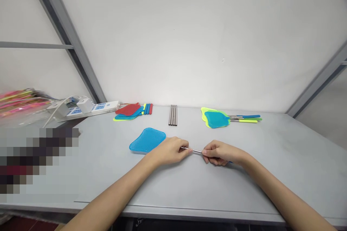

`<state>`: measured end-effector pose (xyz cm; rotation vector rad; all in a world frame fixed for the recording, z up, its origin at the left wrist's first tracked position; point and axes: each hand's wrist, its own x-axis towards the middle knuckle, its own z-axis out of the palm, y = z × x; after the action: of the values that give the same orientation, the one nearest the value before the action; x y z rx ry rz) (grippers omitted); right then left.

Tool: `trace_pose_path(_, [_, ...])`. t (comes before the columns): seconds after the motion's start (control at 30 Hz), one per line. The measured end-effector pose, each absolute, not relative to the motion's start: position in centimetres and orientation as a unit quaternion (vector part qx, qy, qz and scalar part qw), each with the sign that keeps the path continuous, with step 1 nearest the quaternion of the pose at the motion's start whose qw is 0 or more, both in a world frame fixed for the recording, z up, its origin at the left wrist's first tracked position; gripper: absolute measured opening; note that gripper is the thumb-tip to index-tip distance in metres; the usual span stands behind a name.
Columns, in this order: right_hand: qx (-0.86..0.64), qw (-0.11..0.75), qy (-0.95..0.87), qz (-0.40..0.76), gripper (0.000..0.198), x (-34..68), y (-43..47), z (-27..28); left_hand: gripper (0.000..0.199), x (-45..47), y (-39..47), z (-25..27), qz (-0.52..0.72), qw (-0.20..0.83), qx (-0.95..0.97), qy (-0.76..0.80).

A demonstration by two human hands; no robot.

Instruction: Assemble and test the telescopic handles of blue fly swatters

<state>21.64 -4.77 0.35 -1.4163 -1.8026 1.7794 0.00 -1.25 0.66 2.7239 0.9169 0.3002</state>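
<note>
Between my hands is a fly swatter with a blue mesh head [148, 140], held low over the table. My left hand [173, 149] is closed on its thin metal rod [197, 151], just right of the head. My right hand [217, 152] pinches the same rod farther right. A bit of blue shows beneath my right palm, and most of that end is hidden. Behind my hands, several metal tubes [172, 115] lie side by side.
At the back right lie several fly swatters [217, 119] in blue, yellow and green. Loose swatter heads [128, 110] and coloured handles [147, 109] sit at the back left. A white power strip [105, 107] with plugged-in chargers and cables runs along the left edge.
</note>
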Motion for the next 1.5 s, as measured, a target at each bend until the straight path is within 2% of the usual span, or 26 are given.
trace_pose_path(0.23, [-0.474,0.113,-0.653,0.581,0.037,21.5,-5.1,0.3,0.031,1.2,-2.4,0.2,0.093,0.147,0.944,0.281])
trace_pose_path(0.43, [-0.446,0.167,-0.646,0.596,0.041,21.7,-5.0,0.6,0.028,0.9,-1.7,0.3,0.102,0.102,0.955,0.26])
trace_pose_path(0.63, [-0.496,0.136,-0.688,0.512,0.038,23.6,-4.7,1.3,0.026,-0.2,-0.7,0.8,0.102,0.062,0.952,0.283])
trace_pose_path(0.9, [-0.5,0.127,-0.702,0.492,0.041,22.9,-4.8,0.9,0.025,0.6,-2.0,0.2,0.099,0.033,0.961,0.255])
trace_pose_path(1.13, [-0.472,0.139,-0.686,0.536,0.036,23.1,-4.9,0.8,0.023,0.9,-2.7,-0.3,0.076,-0.002,0.971,0.226])
trace_pose_path(1.5, [-0.481,0.106,-0.629,0.601,0.03,23.0,-5.0,0.8,0.022,1.5,-3.3,-0.7,0.05,-0.056,0.975,0.208])
